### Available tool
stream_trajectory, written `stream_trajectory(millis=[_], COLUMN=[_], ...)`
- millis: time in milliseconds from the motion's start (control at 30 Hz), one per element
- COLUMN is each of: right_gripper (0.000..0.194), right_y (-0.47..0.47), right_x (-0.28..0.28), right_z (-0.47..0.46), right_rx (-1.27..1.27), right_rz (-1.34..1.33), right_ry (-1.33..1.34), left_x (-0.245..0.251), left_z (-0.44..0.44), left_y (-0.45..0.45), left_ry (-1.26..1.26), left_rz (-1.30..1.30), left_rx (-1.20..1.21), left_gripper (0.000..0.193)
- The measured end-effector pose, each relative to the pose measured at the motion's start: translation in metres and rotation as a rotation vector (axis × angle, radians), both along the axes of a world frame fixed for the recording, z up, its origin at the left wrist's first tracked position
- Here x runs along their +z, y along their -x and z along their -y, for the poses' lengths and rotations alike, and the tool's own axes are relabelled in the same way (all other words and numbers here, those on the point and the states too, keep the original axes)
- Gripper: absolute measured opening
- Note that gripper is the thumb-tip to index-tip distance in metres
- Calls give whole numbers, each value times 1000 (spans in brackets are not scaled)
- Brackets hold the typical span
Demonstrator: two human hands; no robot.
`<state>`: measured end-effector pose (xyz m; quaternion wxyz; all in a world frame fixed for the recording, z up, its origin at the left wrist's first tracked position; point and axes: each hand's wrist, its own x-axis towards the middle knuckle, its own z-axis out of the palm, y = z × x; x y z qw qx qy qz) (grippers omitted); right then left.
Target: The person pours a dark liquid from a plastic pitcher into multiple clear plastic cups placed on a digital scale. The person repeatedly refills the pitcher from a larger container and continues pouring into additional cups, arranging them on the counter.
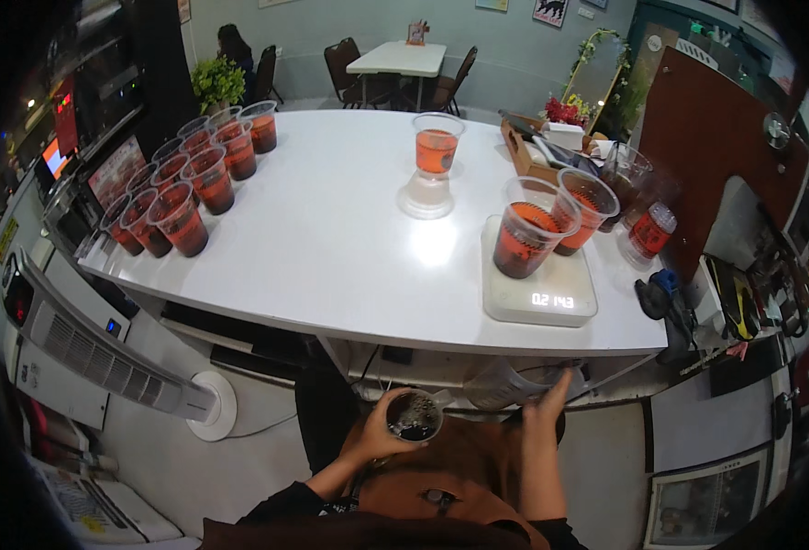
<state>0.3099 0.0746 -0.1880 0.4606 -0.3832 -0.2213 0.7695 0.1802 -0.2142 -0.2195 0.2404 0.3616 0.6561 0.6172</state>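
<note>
Below the counter's front edge, my left hand [384,426] is closed around a small cup of dark, bubbly liquid [414,416]. My right hand [545,405] is at the side of a clear plastic pitcher [494,386] under the counter; whether its fingers grip it is hidden. Above that hand, a white digital scale [514,302] with lit digits sits on the white counter [349,240]. A clear plastic cup of dark drink [525,237] with an orange-red printed band stands on the scale. Another such cup [587,206] is right behind it.
Several filled cups [208,175] stand in rows at the counter's left end. One lone cup [436,148] is at the back middle. On the right are a wooden tray [525,155] and an upside-down cup [652,234]. A tower fan [115,350] stands left; a person [234,48] sits beyond.
</note>
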Motion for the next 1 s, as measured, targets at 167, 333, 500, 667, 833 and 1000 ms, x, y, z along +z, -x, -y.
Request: stream_trajectory(millis=[167, 333, 500, 667, 833, 1000], right_gripper=[61, 63, 58, 83, 100, 109], right_y=[27, 21, -9, -25, -27, -32], right_x=[-59, -33, -16, 14, 52, 123], right_z=[-29, 15, 71, 73, 86, 112], right_rx=[19, 123, -73, 278, 565, 790], right_rz=[14, 67, 264, -241, -295, -226], right_ry=[-100, -234, -701, -956, -961, -777], left_x=[12, 55, 94, 158, 194, 219], left_z=[10, 2, -16, -33, -55, -72], left_y=[8, 10, 4, 1, -1, 1], left_ry=[42, 6, -119, -156, -249, -242], left_rz=[-49, -49, -8, -181, -165, -294], left_rx=[43, -25, -175, -336, -430, -457], left_gripper=[104, 104, 101, 99, 97, 99])
